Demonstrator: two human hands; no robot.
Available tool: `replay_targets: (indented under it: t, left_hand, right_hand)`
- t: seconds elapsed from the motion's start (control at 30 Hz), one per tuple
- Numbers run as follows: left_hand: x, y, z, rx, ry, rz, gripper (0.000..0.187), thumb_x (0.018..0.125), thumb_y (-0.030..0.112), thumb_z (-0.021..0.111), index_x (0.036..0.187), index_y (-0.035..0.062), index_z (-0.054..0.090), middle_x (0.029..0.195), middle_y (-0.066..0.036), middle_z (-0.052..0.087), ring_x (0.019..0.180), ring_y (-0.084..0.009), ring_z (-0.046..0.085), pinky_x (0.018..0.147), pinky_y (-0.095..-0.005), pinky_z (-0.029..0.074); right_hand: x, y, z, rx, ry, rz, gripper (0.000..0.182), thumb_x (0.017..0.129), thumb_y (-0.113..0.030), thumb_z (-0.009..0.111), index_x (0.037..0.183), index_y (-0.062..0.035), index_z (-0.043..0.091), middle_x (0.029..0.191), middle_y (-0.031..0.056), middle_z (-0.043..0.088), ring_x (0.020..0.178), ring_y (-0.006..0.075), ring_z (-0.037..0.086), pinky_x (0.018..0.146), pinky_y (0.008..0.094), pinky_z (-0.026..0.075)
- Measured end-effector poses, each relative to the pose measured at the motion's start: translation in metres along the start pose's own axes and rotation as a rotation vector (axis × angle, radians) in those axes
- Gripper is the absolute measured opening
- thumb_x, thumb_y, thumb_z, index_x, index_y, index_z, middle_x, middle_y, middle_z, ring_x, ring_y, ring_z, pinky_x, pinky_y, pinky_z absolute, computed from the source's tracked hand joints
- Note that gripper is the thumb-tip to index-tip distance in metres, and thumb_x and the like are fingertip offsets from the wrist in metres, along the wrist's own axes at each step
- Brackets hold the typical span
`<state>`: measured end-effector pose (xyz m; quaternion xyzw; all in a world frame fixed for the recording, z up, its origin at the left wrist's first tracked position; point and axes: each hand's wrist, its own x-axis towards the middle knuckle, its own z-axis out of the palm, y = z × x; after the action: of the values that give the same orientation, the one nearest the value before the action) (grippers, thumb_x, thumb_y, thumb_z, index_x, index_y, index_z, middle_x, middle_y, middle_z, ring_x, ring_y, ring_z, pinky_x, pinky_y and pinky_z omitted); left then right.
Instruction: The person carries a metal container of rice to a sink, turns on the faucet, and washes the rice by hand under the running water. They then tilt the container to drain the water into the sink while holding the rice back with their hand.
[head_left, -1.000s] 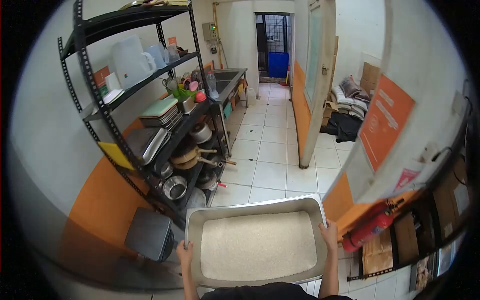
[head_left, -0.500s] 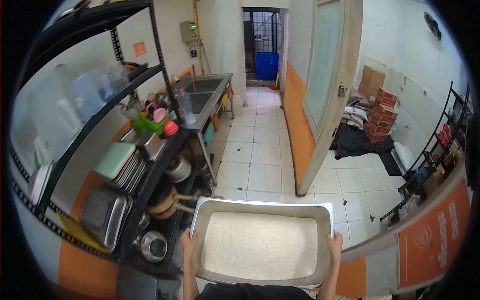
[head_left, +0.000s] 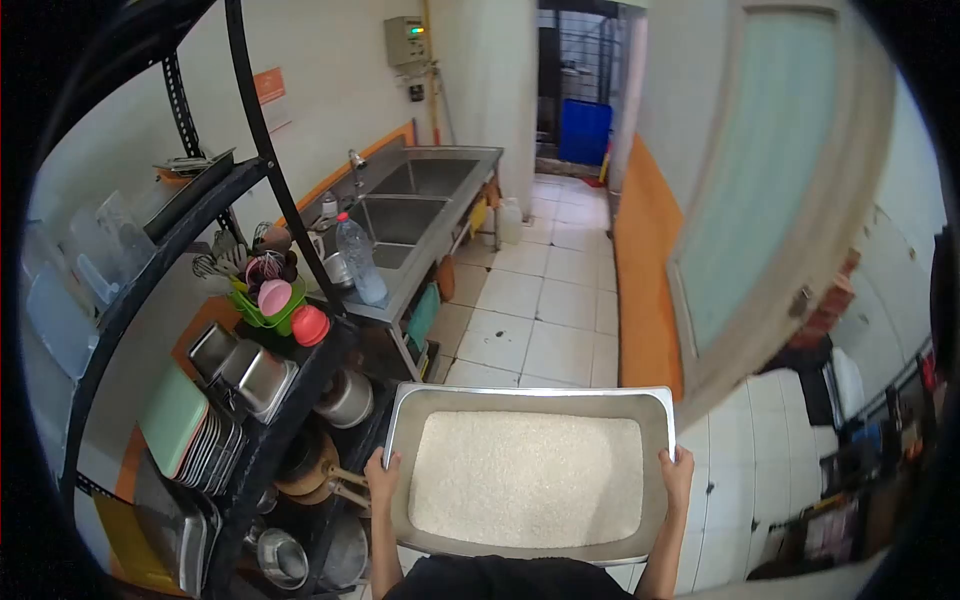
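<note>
Carrying step, I judge: left hand (head_left: pixel 383 475) and right hand (head_left: pixel 677 475) curled closed on the end rims of the pan (head_left: pixel 530 401) of white grains (head_left: pixel 525 480), six o'clock; next move calls for level grip past sink (head_left: pixel 400 218), eleven o'clock.

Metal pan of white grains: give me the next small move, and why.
Probably a short step forward with the metal pan held level: the left hand and right hand grip its opposite ends, the white grains lie loose under its open top, and the tiled floor runs ahead between the sink and the door.
</note>
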<state>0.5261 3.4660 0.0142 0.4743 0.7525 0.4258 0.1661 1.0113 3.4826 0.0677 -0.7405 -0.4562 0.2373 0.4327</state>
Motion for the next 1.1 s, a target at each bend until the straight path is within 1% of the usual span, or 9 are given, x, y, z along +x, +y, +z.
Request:
replay_targets:
  t: [0.17,0.23,0.3,0.43,0.57,0.7,0.87,1.03,1.1]
  left_hand:
    - [0.105,-0.007,0.059,0.062,0.090,-0.061,0.023,0.068,0.019,0.060,0.073,-0.0015,0.051,0.061,-0.016,0.052,0.059,-0.0273,0.052,0.056,-0.0343,0.039]
    - [0.159,0.011,0.077,0.074,0.198,0.045,0.023,0.067,0.019,0.060,0.074,-0.0014,0.051,0.062,-0.018,0.052,0.058,-0.0304,0.050,0.056,-0.0355,0.039]
    - [0.209,0.037,0.084,0.086,0.061,-0.121,0.024,0.067,0.019,0.060,0.076,-0.0016,0.051,0.065,-0.020,0.052,0.062,-0.0337,0.051,0.057,-0.0357,0.039]
    - [0.293,0.064,0.111,0.084,0.086,-0.067,0.023,0.067,0.018,0.059,0.077,-0.0014,0.051,0.067,-0.022,0.052,0.064,-0.0354,0.050,0.057,-0.0360,0.039]
    - [0.377,0.080,0.141,0.070,0.169,0.053,0.021,0.069,0.019,0.057,0.074,-0.0011,0.051,0.060,-0.020,0.050,0.055,-0.0324,0.049,0.052,-0.0365,0.038]
    - [0.430,0.090,0.172,0.114,0.117,-0.100,0.021,0.069,0.019,0.056,0.069,-0.0007,0.049,0.054,-0.016,0.049,0.048,-0.0253,0.046,0.049,-0.0338,0.036]
    - [0.495,0.065,0.217,0.083,0.296,-0.161,0.019,0.068,0.016,0.058,0.065,0.0003,0.049,0.050,-0.012,0.047,0.044,-0.0187,0.041,0.046,-0.0314,0.035]
    - [0.520,0.100,0.228,0.084,0.496,-0.269,0.017,0.068,0.013,0.058,0.064,0.0005,0.047,0.048,-0.006,0.042,0.045,-0.0127,0.037,0.044,-0.0286,0.033]
    - [0.535,0.104,0.230,0.048,0.548,-0.343,0.016,0.069,0.013,0.057,0.066,0.0003,0.048,0.050,-0.007,0.044,0.046,-0.0129,0.038,0.045,-0.0288,0.033]
  right_hand:
    - [0.114,-0.017,0.081,0.078,-0.076,-0.045,0.016,0.067,-0.008,0.051,0.057,0.0006,0.042,0.049,-0.0008,0.037,0.048,0.0076,0.032,0.043,0.0267,0.029]
    - [0.163,-0.042,0.107,0.126,-0.110,-0.084,0.015,0.067,-0.008,0.051,0.058,0.0003,0.043,0.050,-0.0020,0.037,0.049,0.0073,0.033,0.043,0.0263,0.029]
    - [0.201,-0.055,0.132,0.059,-0.094,-0.065,0.012,0.067,-0.006,0.051,0.059,0.0005,0.045,0.051,-0.0028,0.037,0.049,0.0067,0.033,0.044,0.0254,0.028]
    - [0.271,-0.073,0.175,0.109,-0.062,-0.091,0.009,0.067,-0.004,0.051,0.060,-0.0006,0.046,0.052,-0.0044,0.037,0.048,0.0055,0.033,0.044,0.0235,0.027]
    - [0.339,-0.090,0.220,0.167,-0.075,-0.007,0.012,0.067,-0.005,0.051,0.058,-0.0020,0.045,0.052,-0.0051,0.035,0.049,0.0049,0.032,0.043,0.0232,0.026]
    - [0.436,-0.097,0.289,0.192,-0.169,-0.065,0.016,0.068,-0.007,0.052,0.055,-0.0035,0.043,0.051,-0.0052,0.033,0.048,0.0048,0.030,0.042,0.0236,0.025]
    - [0.566,-0.144,0.375,0.125,-0.287,-0.183,0.019,0.068,-0.008,0.052,0.055,-0.0024,0.041,0.050,-0.0048,0.033,0.048,0.0060,0.030,0.042,0.0246,0.026]
    - [0.654,-0.240,0.449,0.085,-0.435,-0.275,0.016,0.065,-0.011,0.053,0.054,-0.0017,0.046,0.048,-0.0045,0.037,0.045,0.0053,0.033,0.041,0.0235,0.027]
    - [0.690,-0.242,0.496,0.103,-0.525,-0.311,0.016,0.065,-0.011,0.053,0.055,-0.0015,0.046,0.048,-0.0044,0.038,0.045,0.0053,0.033,0.041,0.0237,0.027]
